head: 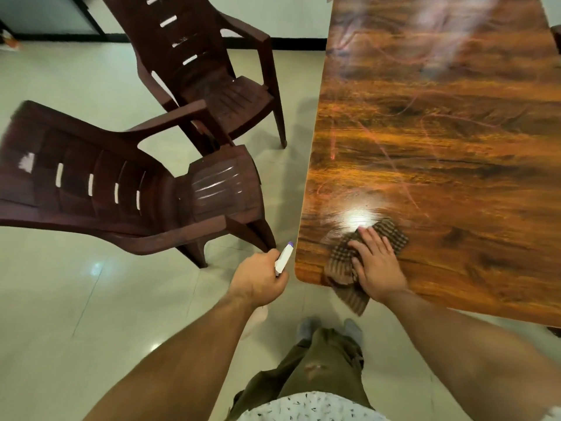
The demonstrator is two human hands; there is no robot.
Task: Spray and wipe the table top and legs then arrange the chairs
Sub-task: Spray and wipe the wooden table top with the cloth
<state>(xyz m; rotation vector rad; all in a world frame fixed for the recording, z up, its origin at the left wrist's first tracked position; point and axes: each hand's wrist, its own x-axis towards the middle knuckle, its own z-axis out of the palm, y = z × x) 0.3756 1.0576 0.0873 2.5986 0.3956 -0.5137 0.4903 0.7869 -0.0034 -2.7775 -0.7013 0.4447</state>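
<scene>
A person in olive trousers and a white patterned shirt stood at the near corner of one glossy, orange-brown wood-grain table. The right hand lay flat, fingers straight and close together, pressing one brown checked cloth onto the table top just inside that rounded corner. A tail of the cloth hung over the near edge. A bright spot of reflected light shone on the surface just beyond the fingertips.

The left hand was held off the table, just beside the same corner. Its fingers were curled tightly round one white spray bottle with a purple tip. Most of the bottle was hidden in the fist, so any label could not be read.

Two dark brown moulded plastic armchairs with slotted backs stood on the pale tiled floor to the left, apart from the table. The nearer chair had its seat turned toward the table edge. The farther chair stood just behind it, and whether the two touched could not be told. A black skirting strip ran along the far wall.
</scene>
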